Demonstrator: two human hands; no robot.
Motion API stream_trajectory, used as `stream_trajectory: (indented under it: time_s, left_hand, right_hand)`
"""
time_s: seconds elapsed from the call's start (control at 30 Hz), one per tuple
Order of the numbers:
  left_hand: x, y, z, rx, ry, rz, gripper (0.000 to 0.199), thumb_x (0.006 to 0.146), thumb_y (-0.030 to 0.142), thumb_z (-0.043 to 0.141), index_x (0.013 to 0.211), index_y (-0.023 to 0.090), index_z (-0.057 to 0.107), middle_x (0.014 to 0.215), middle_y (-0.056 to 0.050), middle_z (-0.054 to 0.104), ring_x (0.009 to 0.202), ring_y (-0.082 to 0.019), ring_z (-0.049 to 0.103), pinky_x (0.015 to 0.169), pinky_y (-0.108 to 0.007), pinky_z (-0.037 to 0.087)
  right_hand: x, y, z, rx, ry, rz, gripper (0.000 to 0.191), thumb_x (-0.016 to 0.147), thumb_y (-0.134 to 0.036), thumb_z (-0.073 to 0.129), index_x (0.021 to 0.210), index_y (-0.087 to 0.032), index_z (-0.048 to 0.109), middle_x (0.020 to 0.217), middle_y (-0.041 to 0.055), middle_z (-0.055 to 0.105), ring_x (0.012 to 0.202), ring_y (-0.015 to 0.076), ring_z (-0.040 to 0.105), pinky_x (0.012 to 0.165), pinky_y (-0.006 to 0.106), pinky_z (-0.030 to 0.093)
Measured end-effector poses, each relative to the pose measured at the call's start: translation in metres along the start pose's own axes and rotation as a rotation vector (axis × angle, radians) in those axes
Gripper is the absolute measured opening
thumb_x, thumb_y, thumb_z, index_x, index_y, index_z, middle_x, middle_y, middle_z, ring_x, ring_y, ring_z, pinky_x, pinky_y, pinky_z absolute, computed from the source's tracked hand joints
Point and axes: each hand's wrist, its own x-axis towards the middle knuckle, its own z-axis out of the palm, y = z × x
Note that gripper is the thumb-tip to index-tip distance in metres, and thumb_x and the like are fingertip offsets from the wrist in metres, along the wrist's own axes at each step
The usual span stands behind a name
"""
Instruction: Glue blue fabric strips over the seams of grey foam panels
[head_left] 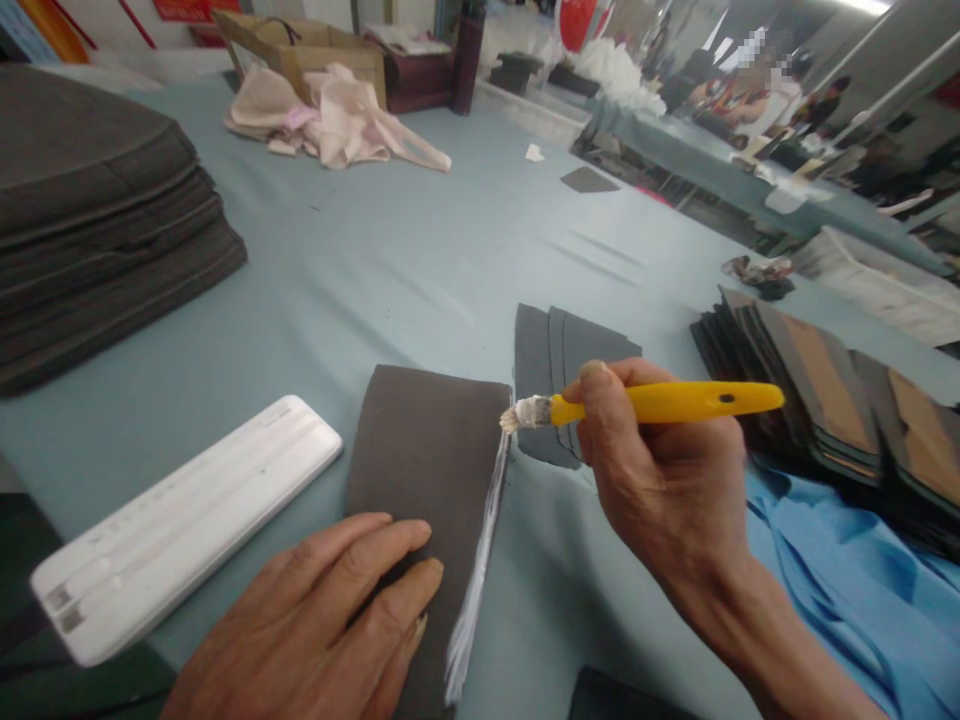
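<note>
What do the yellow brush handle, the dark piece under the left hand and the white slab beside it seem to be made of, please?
Brush handle: probably plastic, smooth and evenly coloured. Dark piece: perhaps leather or a synthetic sheet, with a matt, even surface; I cannot tell which. White slab: likely hard plastic, with a soft sheen and rounded corners.

A dark grey-brown sheet [431, 450] lies flat, longer than it is wide, its far edge nearly straight and its left side slightly curved. A streaky, uneven band of white paste [480, 560] runs along its right edge. The brush [667, 402] has a yellow handle with a dark oval mark near its end. It points left, its short bristles clotted with white, at the sheet's right edge near the far corner.
</note>
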Motion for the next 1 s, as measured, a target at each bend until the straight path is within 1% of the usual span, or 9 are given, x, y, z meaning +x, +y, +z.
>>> stream_trajectory:
  time_s: [0.17, 0.3, 0.43, 0.6, 0.7, 0.8, 0.9, 1.0]
  left_hand:
    - [-0.001, 0.0, 0.002, -0.004, 0.006, -0.008, 0.034, 0.102, 0.016, 0.048, 0.125, 0.023, 0.072, 0.137, -0.001, 0.07, 0.133, -0.021, 0.06, 0.116, -0.033, 0.041]
    - [-0.001, 0.0, 0.003, -0.002, 0.01, -0.018, 0.034, 0.101, 0.015, 0.049, 0.126, 0.023, 0.071, 0.136, -0.002, 0.071, 0.132, -0.021, 0.06, 0.115, -0.034, 0.042]
    - [-0.001, 0.001, 0.004, 0.002, 0.0, -0.031, 0.034, 0.101, 0.016, 0.049, 0.125, 0.023, 0.072, 0.136, -0.001, 0.071, 0.132, -0.021, 0.06, 0.115, -0.033, 0.042]
    - [0.003, 0.002, 0.002, -0.003, 0.029, -0.035, 0.033, 0.102, 0.016, 0.047, 0.124, 0.023, 0.072, 0.134, -0.001, 0.072, 0.129, -0.019, 0.062, 0.115, -0.032, 0.044]
    - [0.005, 0.004, -0.001, -0.016, 0.012, -0.036, 0.033, 0.103, 0.019, 0.047, 0.125, 0.023, 0.072, 0.134, -0.001, 0.072, 0.127, -0.019, 0.063, 0.113, -0.032, 0.047]
    - [0.005, 0.006, -0.004, -0.03, -0.008, -0.067, 0.032, 0.104, 0.021, 0.048, 0.126, 0.025, 0.071, 0.135, 0.0, 0.072, 0.126, -0.019, 0.063, 0.11, -0.032, 0.047]
    - [0.006, 0.009, -0.005, -0.046, -0.03, -0.098, 0.032, 0.104, 0.019, 0.049, 0.127, 0.025, 0.07, 0.136, 0.001, 0.071, 0.129, -0.018, 0.061, 0.113, -0.033, 0.043]
    - [0.005, 0.011, -0.005, -0.074, -0.067, -0.12, 0.032, 0.103, 0.018, 0.051, 0.129, 0.025, 0.069, 0.139, 0.001, 0.069, 0.132, -0.018, 0.058, 0.118, -0.032, 0.037]
  right_hand:
    - [0.016, -0.004, 0.002, -0.06, -0.017, -0.06, 0.036, 0.103, -0.044, 0.061, 0.071, -0.027, 0.06, 0.051, -0.0038, 0.047, 0.042, 0.0128, 0.039, 0.039, 0.031, 0.027]
    - [0.025, -0.004, 0.005, -0.13, -0.018, -0.119, 0.034, 0.102, -0.04, 0.059, 0.071, -0.027, 0.061, 0.05, -0.004, 0.049, 0.043, 0.0134, 0.044, 0.044, 0.032, 0.031]
    - [0.032, -0.003, 0.007, -0.184, -0.014, -0.16, 0.036, 0.101, -0.037, 0.058, 0.067, -0.027, 0.059, 0.052, -0.0032, 0.051, 0.045, 0.0138, 0.046, 0.049, 0.033, 0.034]
    - [0.037, -0.001, 0.008, -0.168, 0.003, -0.117, 0.037, 0.101, -0.039, 0.057, 0.065, -0.027, 0.057, 0.055, -0.0019, 0.055, 0.047, 0.0147, 0.049, 0.052, 0.034, 0.036]
    - [0.039, 0.0, 0.008, -0.134, 0.015, -0.092, 0.039, 0.102, -0.041, 0.059, 0.066, -0.027, 0.058, 0.055, -0.0018, 0.055, 0.049, 0.015, 0.049, 0.053, 0.034, 0.037]
    - [0.04, 0.0, 0.006, -0.071, 0.035, -0.064, 0.036, 0.103, -0.041, 0.06, 0.07, -0.027, 0.062, 0.055, -0.0023, 0.054, 0.049, 0.0154, 0.049, 0.05, 0.032, 0.036]
    - [0.034, -0.006, 0.0, -0.033, 0.107, -0.061, 0.033, 0.103, -0.041, 0.061, 0.074, -0.025, 0.066, 0.056, -0.002, 0.056, 0.05, 0.0148, 0.05, 0.046, 0.03, 0.035]
    - [0.017, -0.02, -0.01, 0.051, 0.142, -0.033, 0.036, 0.101, -0.042, 0.065, 0.072, -0.023, 0.067, 0.052, -0.0033, 0.053, 0.045, 0.0118, 0.047, 0.043, 0.026, 0.035]
